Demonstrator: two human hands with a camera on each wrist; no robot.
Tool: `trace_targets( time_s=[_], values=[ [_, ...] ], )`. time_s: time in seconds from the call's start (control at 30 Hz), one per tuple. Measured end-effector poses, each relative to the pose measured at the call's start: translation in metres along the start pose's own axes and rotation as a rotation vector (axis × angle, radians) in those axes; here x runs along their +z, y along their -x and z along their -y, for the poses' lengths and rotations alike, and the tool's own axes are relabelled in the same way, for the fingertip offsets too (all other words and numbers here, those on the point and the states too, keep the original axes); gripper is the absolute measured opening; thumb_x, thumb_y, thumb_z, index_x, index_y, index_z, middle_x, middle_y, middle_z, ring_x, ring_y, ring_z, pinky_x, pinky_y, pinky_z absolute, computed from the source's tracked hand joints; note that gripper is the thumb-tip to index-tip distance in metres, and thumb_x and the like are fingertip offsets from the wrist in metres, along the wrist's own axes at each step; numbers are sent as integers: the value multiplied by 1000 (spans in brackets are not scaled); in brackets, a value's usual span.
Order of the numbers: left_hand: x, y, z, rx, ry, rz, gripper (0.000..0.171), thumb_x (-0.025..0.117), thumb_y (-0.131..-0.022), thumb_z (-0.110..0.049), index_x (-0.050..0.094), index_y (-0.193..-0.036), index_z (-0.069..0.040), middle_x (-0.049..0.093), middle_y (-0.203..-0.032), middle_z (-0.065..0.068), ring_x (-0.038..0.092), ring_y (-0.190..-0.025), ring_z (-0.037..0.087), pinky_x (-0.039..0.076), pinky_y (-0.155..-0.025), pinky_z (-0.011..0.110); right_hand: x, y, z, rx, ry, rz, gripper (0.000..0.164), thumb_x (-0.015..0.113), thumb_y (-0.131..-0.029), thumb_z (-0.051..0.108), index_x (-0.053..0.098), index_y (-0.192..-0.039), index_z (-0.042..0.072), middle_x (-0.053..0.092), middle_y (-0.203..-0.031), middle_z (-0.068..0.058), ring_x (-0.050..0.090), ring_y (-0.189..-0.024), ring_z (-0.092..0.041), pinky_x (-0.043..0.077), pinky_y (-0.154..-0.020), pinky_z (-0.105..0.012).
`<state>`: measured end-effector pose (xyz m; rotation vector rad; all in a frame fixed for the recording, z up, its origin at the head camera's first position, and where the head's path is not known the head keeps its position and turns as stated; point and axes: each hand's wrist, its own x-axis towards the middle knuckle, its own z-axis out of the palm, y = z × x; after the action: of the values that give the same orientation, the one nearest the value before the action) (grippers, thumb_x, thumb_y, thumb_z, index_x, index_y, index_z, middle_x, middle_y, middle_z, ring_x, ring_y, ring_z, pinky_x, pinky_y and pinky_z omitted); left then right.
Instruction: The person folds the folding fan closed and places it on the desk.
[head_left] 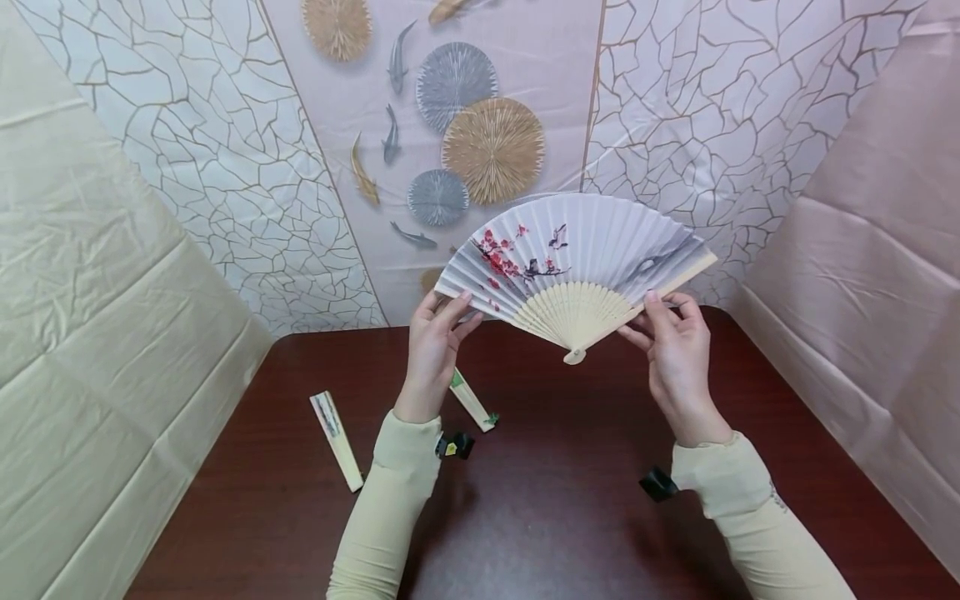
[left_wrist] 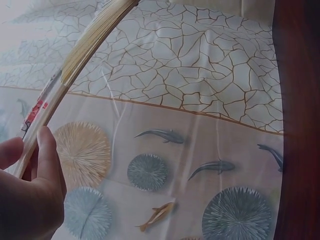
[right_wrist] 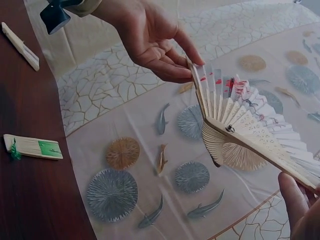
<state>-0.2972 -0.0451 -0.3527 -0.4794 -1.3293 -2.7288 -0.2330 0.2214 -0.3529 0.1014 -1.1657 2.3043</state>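
Note:
A folding fan (head_left: 577, 242) is spread wide above the table, its white leaf painted with red blossoms and small birds over pale slatted ribs. My left hand (head_left: 438, 350) pinches one outer guard between thumb and fingers. At the opposite guard, my right hand (head_left: 677, 358) grips with the thumb in front. The pivot end points down between the hands. In the left wrist view the fan (left_wrist: 75, 70) appears nearly edge-on, with the left hand (left_wrist: 35, 195) on its guard. The right wrist view shows the fan's (right_wrist: 250, 130) ribs and metal rivet from behind.
Two folded fans lie on the dark red table (head_left: 555, 500): one with a grey pattern (head_left: 337, 442) at left, one with green (head_left: 472, 402) near my left wrist. Patterned cloth (head_left: 480, 158) hangs behind, and plain cloth walls (head_left: 862, 275) stand at both sides.

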Motion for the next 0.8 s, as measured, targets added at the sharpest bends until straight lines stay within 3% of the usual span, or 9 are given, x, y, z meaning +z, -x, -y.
trace_targets(
  time_s=[0.27,0.8],
  values=[
    [-1,0,-4,-8,-17,10,40,62,-97,2,56,-137,4,66,-110,12,69,-89,16,61,-75,27,1,3,-6,36,-7,16,11,62,-99,5,52,-96,4,74,-89,-8,73,-75,-17,62,-60,-31],
    [-4,-2,-9,-15,-63,16,34,62,-98,3,59,-131,5,71,-107,9,69,-87,15,61,-74,26,5,6,-9,68,90,111,9,61,-100,6,54,-96,5,74,-89,-5,73,-78,-15,62,-64,-31]
  ],
)
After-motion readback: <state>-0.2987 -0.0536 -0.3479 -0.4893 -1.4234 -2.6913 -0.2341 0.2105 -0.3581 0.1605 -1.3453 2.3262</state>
